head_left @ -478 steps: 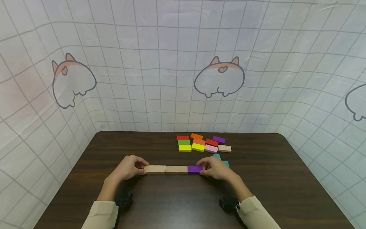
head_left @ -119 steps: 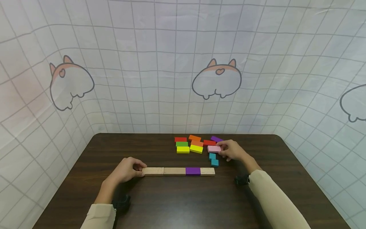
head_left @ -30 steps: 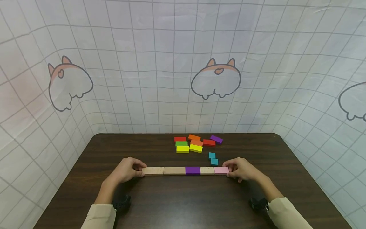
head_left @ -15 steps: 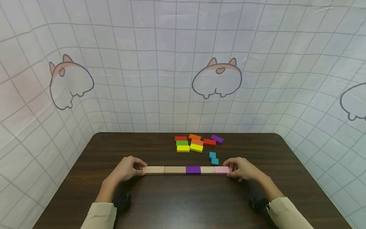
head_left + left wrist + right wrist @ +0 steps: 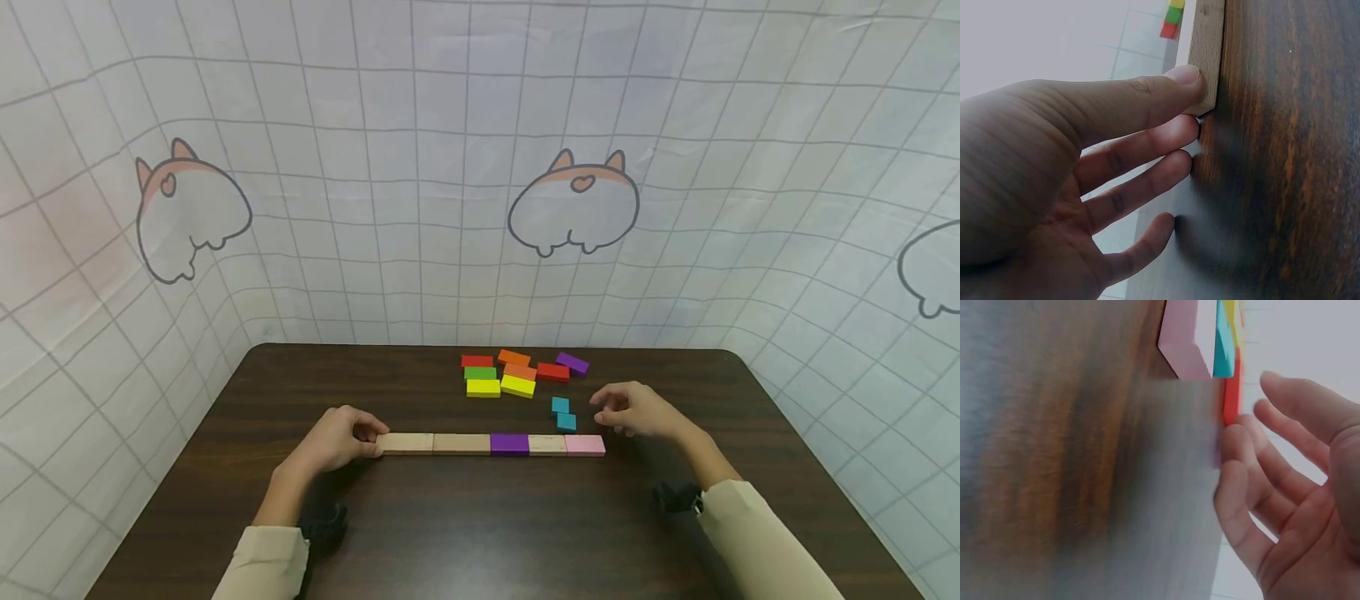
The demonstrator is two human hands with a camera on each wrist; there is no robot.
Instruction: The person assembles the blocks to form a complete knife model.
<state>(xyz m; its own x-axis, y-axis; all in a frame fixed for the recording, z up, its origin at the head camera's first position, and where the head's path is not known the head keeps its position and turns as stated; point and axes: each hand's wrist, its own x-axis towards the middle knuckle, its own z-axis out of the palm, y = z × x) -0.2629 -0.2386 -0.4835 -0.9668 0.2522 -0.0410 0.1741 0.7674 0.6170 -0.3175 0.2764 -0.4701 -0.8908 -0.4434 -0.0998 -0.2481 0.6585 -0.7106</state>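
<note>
A straight row of blocks lies across the table: two longer plain wooden blocks, a purple block (image 5: 509,445), a short plain wooden block (image 5: 547,445) and a pink block (image 5: 585,446) at the right end. My left hand (image 5: 333,442) pinches the leftmost wooden block (image 5: 406,444) at its free end. In the left wrist view the thumb presses that block's near side, other fingertips beside its end. My right hand (image 5: 637,410) hovers right of two small teal blocks (image 5: 566,422), its fingers loosely bent with nothing between them, apart from the pink block.
Behind the row lie loose blocks: red (image 5: 553,372), purple (image 5: 573,363), green (image 5: 480,374), yellow (image 5: 483,388) and orange ones (image 5: 513,357). The dark wooden table (image 5: 480,525) ends at a white gridded cloth (image 5: 420,250) at the back.
The short wooden block, then the pink block, joined the row's right end. In the last half second my right hand let go of the pink block and moved up and away. My left hand stayed.
</note>
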